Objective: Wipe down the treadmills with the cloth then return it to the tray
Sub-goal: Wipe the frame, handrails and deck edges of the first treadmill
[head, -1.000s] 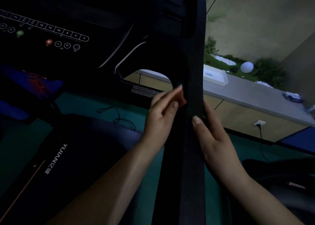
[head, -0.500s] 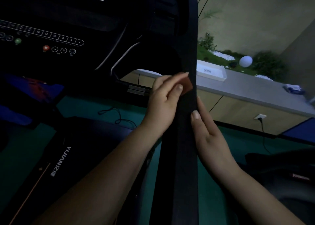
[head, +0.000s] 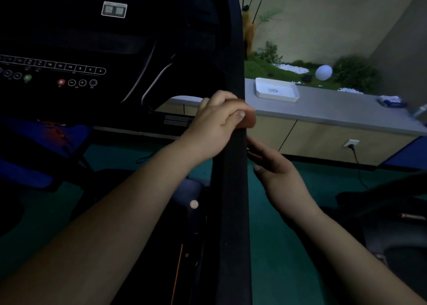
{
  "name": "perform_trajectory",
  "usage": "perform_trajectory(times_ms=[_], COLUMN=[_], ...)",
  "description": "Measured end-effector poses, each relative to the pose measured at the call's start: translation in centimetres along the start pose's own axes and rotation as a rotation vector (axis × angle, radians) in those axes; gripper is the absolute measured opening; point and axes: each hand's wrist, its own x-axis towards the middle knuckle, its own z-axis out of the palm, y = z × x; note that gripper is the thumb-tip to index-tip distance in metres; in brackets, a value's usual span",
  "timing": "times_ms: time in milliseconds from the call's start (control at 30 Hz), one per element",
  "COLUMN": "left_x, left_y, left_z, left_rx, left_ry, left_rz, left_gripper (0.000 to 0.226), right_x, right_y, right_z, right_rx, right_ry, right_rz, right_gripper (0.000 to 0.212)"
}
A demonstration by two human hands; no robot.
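Observation:
A dark treadmill upright (head: 232, 189) runs up the middle of the head view, with the console (head: 69, 73) and its buttons to the left. My left hand (head: 217, 124) grips a small orange-brown cloth (head: 248, 119) and presses it round the upright. My right hand (head: 277, 177) sits lower on the right side of the upright, fingers straight and touching it. A white tray (head: 276, 90) stands on the grey counter (head: 335, 110) behind.
A second treadmill (head: 381, 207) lies dark at the right. Green floor (head: 288, 247) shows between the machines. On the counter are a white ball lamp (head: 323, 72), plants and a blue packet (head: 390, 101). A wall socket (head: 351, 143) with a cable sits below.
My left hand with the cloth has slid up the upright and curled round it. My right hand has dropped lower and shifted to the right of the upright.

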Motion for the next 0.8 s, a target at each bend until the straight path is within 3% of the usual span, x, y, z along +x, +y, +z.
perform_trajectory(times_ms=[800], left_x=[-22.4], left_y=[9.1], left_z=[-2.3], left_rx=[-0.097], left_ry=[-0.065], left_rz=[-0.042], left_gripper=[0.029], right_x=[-9.1], right_y=[-0.9], right_z=[1.2], right_rx=[0.038], right_ry=[-0.063], right_rz=[-0.032], right_gripper=[0.049])
